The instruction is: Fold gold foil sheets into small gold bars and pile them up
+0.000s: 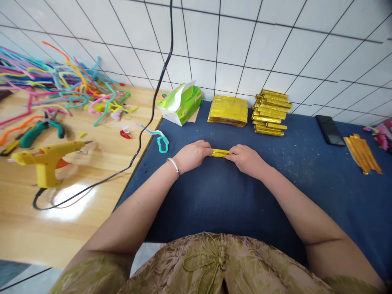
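From the head camera I saw both hands meet at the centre of the frame over a small folded strip of gold foil (220, 153), shiny, creased and narrow, lying on the dark blue cloth (214, 196) that covered the table. My left hand (192, 155) was curled shut around the strip's left end, a silver bangle (174, 166) on its wrist; my right hand (245, 158) pinched the right end with closed fingers. The cloth looked matte and slightly flecked with pale specks.

Above the hands, toward the white tiled wall (275, 41), lay a flat stack of gold foil sheets (228, 110), and just to its right a pile of folded gold strips (271, 112), stacked unevenly. A green tissue box (180, 104) sat at upper centre-left, open at the top with white tissue showing. At the right edge lay a black phone (330, 130) and a loose fan of gold strips (363, 153).

On the left, the bare wooden tabletop (45, 228) was glossy. A yellow glue gun (45, 159) stood there, its black cable (147, 122) running up across the frame. Green-handled pliers (39, 130) lay near a tangle of fuzzy coloured pipe cleaners (61, 85) at upper left. Nothing lay between my hands and the strip.
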{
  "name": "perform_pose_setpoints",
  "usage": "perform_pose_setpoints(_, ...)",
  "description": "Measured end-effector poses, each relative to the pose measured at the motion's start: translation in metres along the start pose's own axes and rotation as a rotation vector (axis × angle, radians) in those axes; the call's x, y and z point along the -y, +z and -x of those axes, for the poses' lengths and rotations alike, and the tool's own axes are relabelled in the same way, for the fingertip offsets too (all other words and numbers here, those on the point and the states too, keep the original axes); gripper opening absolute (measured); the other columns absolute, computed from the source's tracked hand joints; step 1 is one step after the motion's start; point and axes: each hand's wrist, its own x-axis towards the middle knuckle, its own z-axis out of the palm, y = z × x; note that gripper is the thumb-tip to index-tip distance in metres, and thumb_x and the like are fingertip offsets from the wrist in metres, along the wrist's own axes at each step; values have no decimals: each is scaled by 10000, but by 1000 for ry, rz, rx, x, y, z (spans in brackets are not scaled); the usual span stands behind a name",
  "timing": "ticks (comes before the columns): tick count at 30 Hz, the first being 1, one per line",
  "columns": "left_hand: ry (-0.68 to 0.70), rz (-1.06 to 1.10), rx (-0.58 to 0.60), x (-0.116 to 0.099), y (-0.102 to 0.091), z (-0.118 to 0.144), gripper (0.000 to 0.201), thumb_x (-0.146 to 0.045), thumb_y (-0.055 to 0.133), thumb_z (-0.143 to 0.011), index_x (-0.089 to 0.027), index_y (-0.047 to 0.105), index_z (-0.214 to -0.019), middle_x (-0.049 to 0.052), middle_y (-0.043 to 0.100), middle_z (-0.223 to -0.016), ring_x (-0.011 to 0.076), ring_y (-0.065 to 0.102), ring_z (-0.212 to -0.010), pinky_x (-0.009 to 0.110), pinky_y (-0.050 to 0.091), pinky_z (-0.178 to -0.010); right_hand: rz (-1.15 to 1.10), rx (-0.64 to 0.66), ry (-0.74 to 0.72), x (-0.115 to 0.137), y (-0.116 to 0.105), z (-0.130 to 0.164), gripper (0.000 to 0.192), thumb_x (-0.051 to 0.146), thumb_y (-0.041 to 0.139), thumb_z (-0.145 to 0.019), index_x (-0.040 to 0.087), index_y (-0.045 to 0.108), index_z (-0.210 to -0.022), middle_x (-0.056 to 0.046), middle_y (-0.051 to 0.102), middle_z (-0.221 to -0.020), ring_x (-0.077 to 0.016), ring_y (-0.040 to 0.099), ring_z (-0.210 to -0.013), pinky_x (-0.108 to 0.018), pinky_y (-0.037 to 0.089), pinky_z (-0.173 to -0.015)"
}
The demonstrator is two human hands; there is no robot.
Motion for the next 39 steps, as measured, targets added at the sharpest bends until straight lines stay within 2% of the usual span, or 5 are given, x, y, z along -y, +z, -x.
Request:
perform_pose_setpoints(15,-173,-224,53,-59,-8,-2,237,-142,379,-916,-117,595,-1011,113,580,-932,225,547,-906,341,467,-738,77,134,73,40,-15,-1,300,129,352,-934,94,610,-1083,-135,602,-1048,-223,496,-964,-346,407,-780)
perform_pose_setpoints(23,-147,-203,13,-63,16,9,436,-130,320,-915,-55,443,-1326,172,456,-1375,241,372,-1325,373,352,-1057,74,140,122,47,-21,1,299,134,366,-910,77,607,-1076,-149,620,-1005,-227,535,-917,-353,445,-774)
perform_pose_setpoints(28,-162,-104,-26,-64,21,15,494,-278,346,-930,-35,416,-1355,187,420,-1416,258,328,-1364,380,300,-1110,-24,48,163,52,-22,1,316,232,379,-922,107,613,-1094,-148,647,-1049,-254,562,-1015,-402,448,-882)
perform_pose_setpoints(32,-145,-104,-28,-65,20,16,512,-268,361,-914,-12,407,-1354,201,428,-1406,267,325,-1366,392,282,-1121,-124,-21,162,61,-4,-5,515,311,355,-932,89,367,-1397,-156,424,-1427,-259,351,-1342,-441,298,-1100)
perform_pose_setpoints(39,-185,-100,-41,-67,26,22,537,-317,360,-920,-41,381,-1379,185,381,-1445,261,294,-1382,392,269,-1125,-174,35,216,66,17,9,649,411,365,-916,77,244,-1459,-145,253,-1520,-254,172,-1427,-446,176,-1168)
